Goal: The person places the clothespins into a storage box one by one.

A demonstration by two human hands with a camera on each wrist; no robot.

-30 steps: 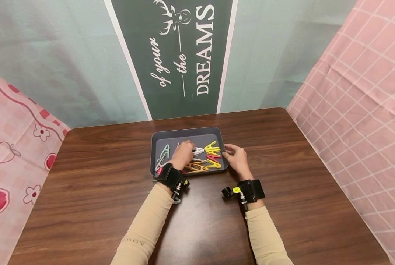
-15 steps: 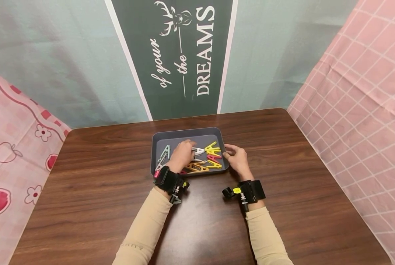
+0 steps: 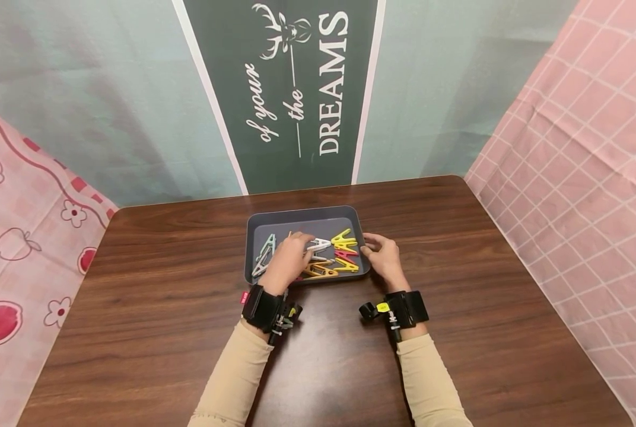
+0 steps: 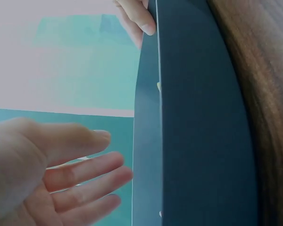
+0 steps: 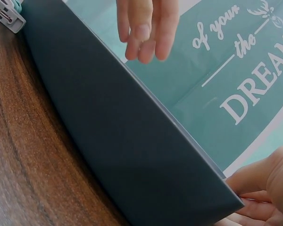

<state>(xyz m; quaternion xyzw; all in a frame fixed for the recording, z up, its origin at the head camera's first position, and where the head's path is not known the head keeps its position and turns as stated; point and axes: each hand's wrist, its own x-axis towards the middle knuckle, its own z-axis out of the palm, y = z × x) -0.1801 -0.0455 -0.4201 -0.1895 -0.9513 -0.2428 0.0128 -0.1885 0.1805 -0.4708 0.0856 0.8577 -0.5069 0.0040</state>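
Apparently arranging plastic clothespins (image 3: 344, 243) in the grey tray (image 3: 318, 226) — hovering with left hand (image 3: 288, 259) empty, uncurled; touching its side with right hand (image 3: 383, 255) relaxed — likely needing a pinch next.

The tray (image 3: 259, 222) is dark grey, its clips (image 3: 320, 270) yellow, orange, white, red and pale green. The 2 sleeves (image 3: 235, 373) are beige, the wrist straps (image 3: 415, 307) black. Brown wood grain streaks the table (image 3: 163, 296); white grid lines cross the pink cloth (image 3: 585, 154), white lettering the dark green panel (image 3: 275, 172).

I count one tray (image 3: 307, 219), my two hands (image 3: 384, 256), two black wristbands (image 3: 415, 306) and at least three yellow clips (image 3: 347, 265).
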